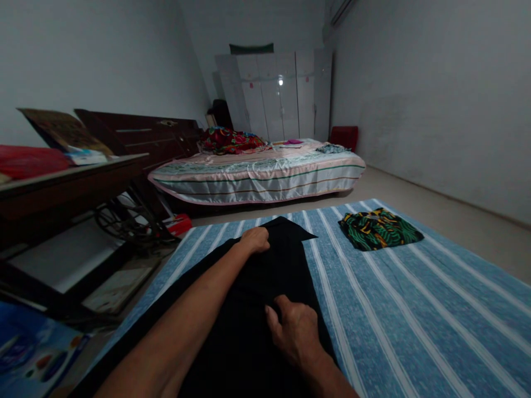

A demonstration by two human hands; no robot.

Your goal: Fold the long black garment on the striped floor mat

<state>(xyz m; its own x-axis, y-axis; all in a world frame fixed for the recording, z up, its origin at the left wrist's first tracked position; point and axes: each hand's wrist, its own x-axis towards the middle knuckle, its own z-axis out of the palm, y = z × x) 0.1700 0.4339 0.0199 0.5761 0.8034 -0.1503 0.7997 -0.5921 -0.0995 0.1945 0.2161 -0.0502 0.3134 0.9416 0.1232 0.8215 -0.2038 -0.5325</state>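
Note:
A black garment (269,298) lies lengthwise on a blue striped sheet (415,309) in front of me. My left hand (255,240) reaches out to the garment's far end, fingers curled and closed on the cloth near its pointed corner. My right hand (294,331) rests nearer to me on the middle of the garment, fingers bent and pressed into the fabric, pinching it. A folded green, yellow and black patterned cloth (379,228) lies on the sheet to the right, apart from both hands.
A bed (257,174) with a striped cover and colourful clothes stands beyond the sheet. A dark wooden table (62,190) with a treadle wheel underneath is at the left. White wardrobes (282,99) line the far wall. Bare floor (435,204) runs along the right wall.

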